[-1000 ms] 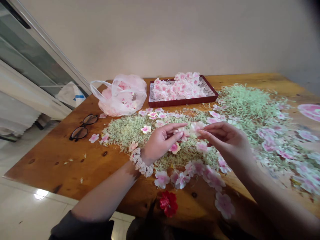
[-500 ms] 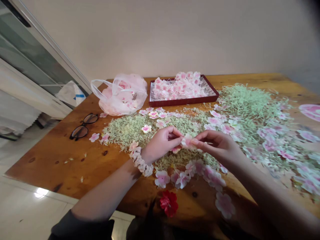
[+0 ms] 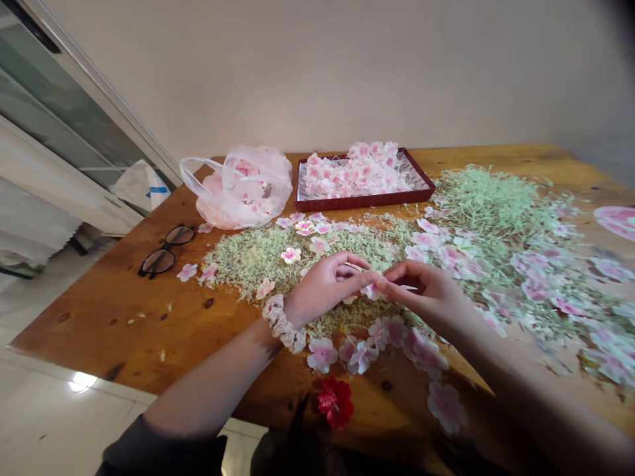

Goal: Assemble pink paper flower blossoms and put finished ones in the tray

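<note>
My left hand (image 3: 331, 281) and my right hand (image 3: 419, 289) meet above the middle of the table. Between their pinched fingertips is a pink-and-white artificial flower (image 3: 371, 291), partly covered by the fingers. Both hands are closed on it. Beneath them spreads a heap of pale green stamens or fine plastic bits (image 3: 258, 254); I cannot tell exactly which. Loose pink petal flowers (image 3: 322, 355) lie along its near edge, beside a red flower (image 3: 336, 403). A scrunchie (image 3: 282, 324) circles my left wrist.
At the back stand a dark red tray (image 3: 364, 201) of pink flowers and a sheer bag (image 3: 275, 192) with flowers inside. Eyeglasses (image 3: 159, 261) lie on the wooden table (image 3: 99, 317) at left. Green stems (image 3: 489, 198) and more flowers cover the right side.
My fingertips have drawn closer together around the flower, which now shows less and is turned differently. My left hand has shifted slightly right. The things on the table stay put.
</note>
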Action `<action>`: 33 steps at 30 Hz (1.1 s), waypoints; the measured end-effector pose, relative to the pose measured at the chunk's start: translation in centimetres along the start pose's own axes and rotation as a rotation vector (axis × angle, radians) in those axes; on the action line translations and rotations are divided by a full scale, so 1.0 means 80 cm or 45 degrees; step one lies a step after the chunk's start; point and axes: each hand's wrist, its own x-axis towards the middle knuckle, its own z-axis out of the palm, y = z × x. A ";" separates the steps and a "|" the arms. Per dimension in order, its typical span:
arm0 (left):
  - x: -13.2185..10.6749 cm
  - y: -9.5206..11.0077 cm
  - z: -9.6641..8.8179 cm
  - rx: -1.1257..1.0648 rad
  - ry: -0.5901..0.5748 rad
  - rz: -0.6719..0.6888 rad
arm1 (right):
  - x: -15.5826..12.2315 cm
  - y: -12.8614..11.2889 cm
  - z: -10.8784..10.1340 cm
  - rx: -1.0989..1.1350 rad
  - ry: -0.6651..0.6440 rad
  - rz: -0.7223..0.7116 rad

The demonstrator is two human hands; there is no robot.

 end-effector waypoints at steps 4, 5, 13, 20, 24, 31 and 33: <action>0.002 -0.008 0.002 0.054 0.092 0.081 | -0.001 -0.001 0.002 0.001 0.004 0.001; 0.002 -0.009 0.003 0.060 0.087 0.085 | -0.001 -0.001 0.002 0.008 0.010 0.001; 0.001 -0.009 0.001 0.066 0.074 0.071 | 0.002 0.002 0.003 0.050 0.069 -0.042; 0.002 -0.010 0.002 0.034 0.071 0.063 | 0.003 0.002 0.004 0.062 0.077 -0.060; 0.002 -0.008 0.003 0.007 0.041 0.059 | 0.003 0.003 0.002 0.064 0.075 -0.092; 0.004 -0.009 -0.002 0.070 0.140 0.136 | 0.010 0.010 -0.027 -0.580 0.021 -0.283; 0.005 -0.010 -0.003 0.082 0.154 0.146 | 0.013 0.014 -0.029 -0.852 -0.062 -0.390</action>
